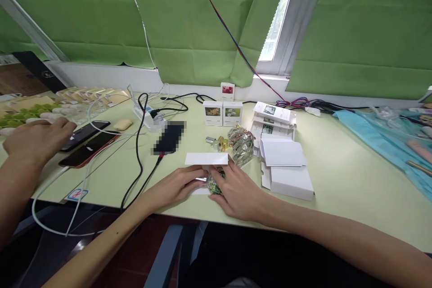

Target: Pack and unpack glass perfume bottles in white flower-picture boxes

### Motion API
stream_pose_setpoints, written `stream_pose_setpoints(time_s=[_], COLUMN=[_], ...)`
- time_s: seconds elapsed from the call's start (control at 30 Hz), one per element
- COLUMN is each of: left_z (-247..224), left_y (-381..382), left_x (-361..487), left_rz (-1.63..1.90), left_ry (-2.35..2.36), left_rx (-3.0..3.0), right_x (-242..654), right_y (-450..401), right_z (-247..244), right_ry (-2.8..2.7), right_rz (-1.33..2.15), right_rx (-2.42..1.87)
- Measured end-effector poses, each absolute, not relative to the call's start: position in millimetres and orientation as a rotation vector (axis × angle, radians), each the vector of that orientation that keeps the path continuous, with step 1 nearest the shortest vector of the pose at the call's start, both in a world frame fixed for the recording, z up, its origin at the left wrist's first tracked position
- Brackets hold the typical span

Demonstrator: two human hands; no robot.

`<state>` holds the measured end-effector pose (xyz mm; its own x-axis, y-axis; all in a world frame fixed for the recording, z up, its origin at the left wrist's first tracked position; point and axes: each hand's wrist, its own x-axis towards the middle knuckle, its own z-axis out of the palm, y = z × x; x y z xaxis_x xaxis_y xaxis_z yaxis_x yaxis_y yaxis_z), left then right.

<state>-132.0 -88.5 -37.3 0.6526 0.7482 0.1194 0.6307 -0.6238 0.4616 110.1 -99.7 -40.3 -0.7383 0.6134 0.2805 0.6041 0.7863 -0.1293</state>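
Centrally, hands around glass bottle [216, 185], cables [139, 144] left, boxes [292, 182] right

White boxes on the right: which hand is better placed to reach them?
Right hand, probably: it is nearer the white boxes; the left hand would have to cross it. Both are at the glass bottle.

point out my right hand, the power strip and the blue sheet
right hand [245, 191]: head view, back of the hand
power strip [148, 121]: head view, white casing
blue sheet [366, 132]: head view, flat part left of the clutter on it
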Motion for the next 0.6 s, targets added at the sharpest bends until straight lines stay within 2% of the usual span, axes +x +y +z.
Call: stream_pose_setpoints(time_s=[0.6], left_z=[-52.1], left_y=[-91.1], left_x=[-128.0], left_rz=[0.644], left_ry=[1.175], left_rx=[2.66], right_x=[115.8], right_y=[-103.6], right_z=[-46.0], right_ry=[-2.637], right_rz=[-0.072], right_rx=[-0.959])
